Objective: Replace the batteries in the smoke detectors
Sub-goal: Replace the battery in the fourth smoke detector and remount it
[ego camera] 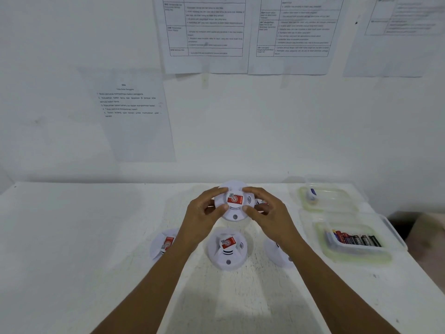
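A round white smoke detector (234, 210) with a red label is held above the white table between both hands. My left hand (204, 213) grips its left rim, my right hand (267, 210) its right rim. Another white detector (227, 249) stands on the table just below. A third detector (163, 244) lies to the left, partly behind my left forearm. A fourth detector (277, 254) shows at the right, mostly hidden by my right forearm. A clear tray (395, 239) at the right holds several batteries (354, 238).
A second clear container (337, 203) at the back right holds one small white and blue item (311, 195). Printed sheets hang on the white wall behind the table. The table's right edge (423, 268) runs close past the battery tray.
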